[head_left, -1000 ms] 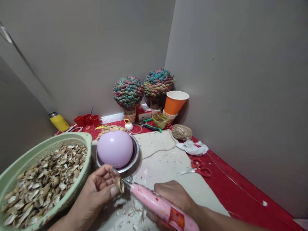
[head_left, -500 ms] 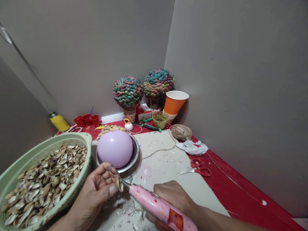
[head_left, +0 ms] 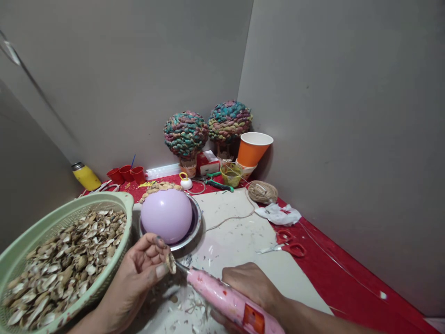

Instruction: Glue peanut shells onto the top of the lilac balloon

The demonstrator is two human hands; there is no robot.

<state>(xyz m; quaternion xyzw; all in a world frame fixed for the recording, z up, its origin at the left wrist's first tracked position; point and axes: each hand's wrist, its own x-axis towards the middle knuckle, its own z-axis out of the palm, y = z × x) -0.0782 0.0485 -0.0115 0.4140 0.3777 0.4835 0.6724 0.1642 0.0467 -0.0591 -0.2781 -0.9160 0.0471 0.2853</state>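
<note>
Between the thumb and fingers of my left hand point(head_left: 139, 273) is a peanut shell half point(head_left: 171, 263), held upright over the board. My right hand point(head_left: 252, 290) grips a pink hot glue gun point(head_left: 219, 294), whose metal nozzle points at the shell, very close to it; whether they touch I cannot tell. Just beyond my left hand, a lilac balloon point(head_left: 167, 215) rests in a metal bowl point(head_left: 197, 225). Peanut shells point(head_left: 153, 188) cover the balloon's far side. To the left stands a green basket point(head_left: 127, 204) full of loose peanut shells point(head_left: 69, 264).
Red-handled scissors point(head_left: 288, 246) and a twine ball point(head_left: 263, 191) lie to the right on the shell-littered white board point(head_left: 225, 206) and red cloth. Two shell-covered trees point(head_left: 186, 134), an orange paper cup point(head_left: 253, 148), pliers point(head_left: 219, 185) and red cups point(head_left: 125, 173) line the back.
The glue gun's nozzle has drawn slightly away from the shell's face, and the shell has tilted a little in my left fingers. Other things stay in place.
</note>
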